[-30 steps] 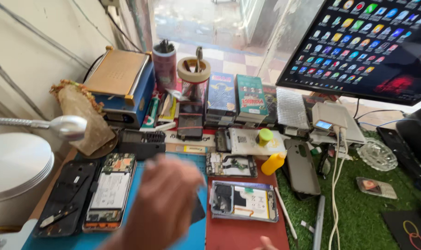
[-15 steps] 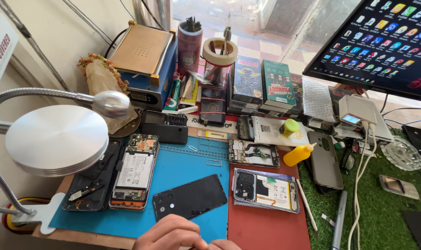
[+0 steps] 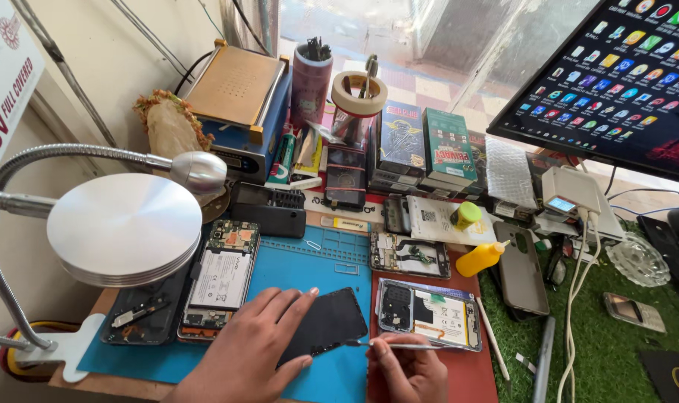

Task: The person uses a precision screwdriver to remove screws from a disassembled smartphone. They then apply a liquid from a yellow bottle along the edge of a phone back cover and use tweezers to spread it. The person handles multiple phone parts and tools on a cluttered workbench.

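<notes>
Left hand (image 3: pixel 254 351) lies flat, fingers spread, pinning the thin black phone panel (image 3: pixel 326 322) on the blue work mat (image 3: pixel 339 261). Right hand (image 3: pixel 407 367) pinches a slim metal pry tool (image 3: pixel 403 345), tip at panel's right edge. Panel looks light, stiff, brittle, slick; hold by edges. Opened phone (image 3: pixel 429 304) just beside.

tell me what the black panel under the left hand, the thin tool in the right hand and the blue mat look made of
Black panel: likely glass or glossy plastic; flat, dark, with a faint sheen.
Thin tool: probably metal; slim, silvery, with a bright glint along it, held by the right hand.
Blue mat: looks like matte rubber or silicone; dull surface with moulded recesses.
The left hand rests flat on the panel.
</notes>
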